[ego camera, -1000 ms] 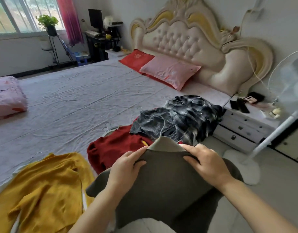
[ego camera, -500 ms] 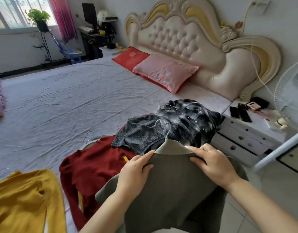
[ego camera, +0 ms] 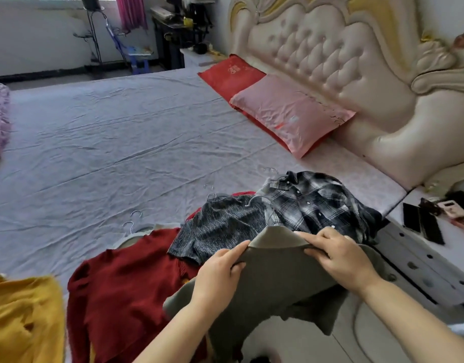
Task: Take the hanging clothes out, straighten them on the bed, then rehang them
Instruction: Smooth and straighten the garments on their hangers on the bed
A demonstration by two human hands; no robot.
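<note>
wide grey bed sheet (ego camera: 121,153) fills the middle of the frame, creased all over, w/ the tufted headboard (ego camera: 343,61) upper right and 2 pillows under it. clothes lie along the lower part: yellow top (ego camera: 21,315) bottom left, red sweater (ego camera: 126,289) beside it, dark speckled top (ego camera: 225,226) overlapping the red one, plaid shirt (ego camera: 317,205) right of centre. a few wire hanger hooks (ego camera: 132,224) poke out above the red sweater

task item rn = olive-grey top (ego camera: 278,279), lower centre, its body hanging off the bed edge toward me. left hand (ego camera: 217,273) pinches the neckline on the left side of frame, thumb on top, fingers tucked under the cloth. right hand (ego camera: 338,260) grips the other side of the neckline, fingers curled over the edge. a wire hook (ego camera: 253,200) shows just above the collar; prob its hanger but can't tell for sure

step in hand, as i read it: laying this one flat to straighten. to do it well: lift by both shoulders evenly so the collar stays level, carry it over to bare sheet in the middle of frame, not onto the plaid/speckled pile, else it creases again. lay the hem down first, then shoulders, then smooth from collar outward w/ flat palms. watch the hook doesn't snag the speckled top right behind it
</note>
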